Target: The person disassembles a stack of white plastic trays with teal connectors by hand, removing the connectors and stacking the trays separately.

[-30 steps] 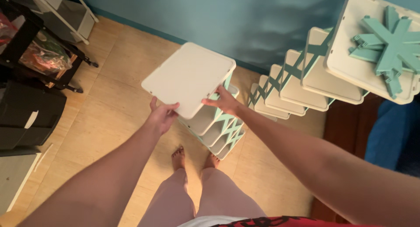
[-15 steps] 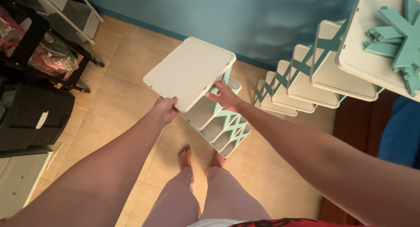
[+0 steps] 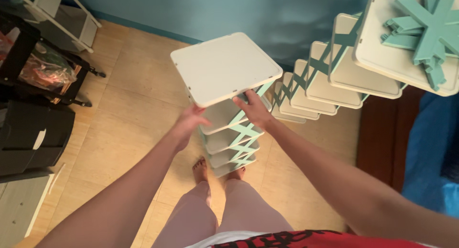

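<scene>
Nearest, the person's bare feet point(image 3: 201, 167) stand on a pale wooden floor point(image 3: 129, 119), just below a small white shelf rack point(image 3: 229, 128) with teal cross-braces on its side. The rack stands on the floor between the two arms, its tiers stacked one above another and showing nothing on them. The left hand point(image 3: 190, 124) rests against the rack's left side beneath the top panel point(image 3: 224, 66), fingers loosely curled; whether it grips or only touches cannot be told. The right hand point(image 3: 253, 109) closes on the near right edge of that white top panel, fingers reaching under it.

Just beside the rack to the right, a taller rack of the same kind point(image 3: 330, 66) stands against the wall, with teal cross-shaped pieces point(image 3: 425, 23) lying on its top tier. Right of it is something blue point(image 3: 430, 147), too dim to identify. To the left, a black cart point(image 3: 33, 71) holds reddish bagged things. Farthest, a teal wall point(image 3: 215, 11) meets the floor.
</scene>
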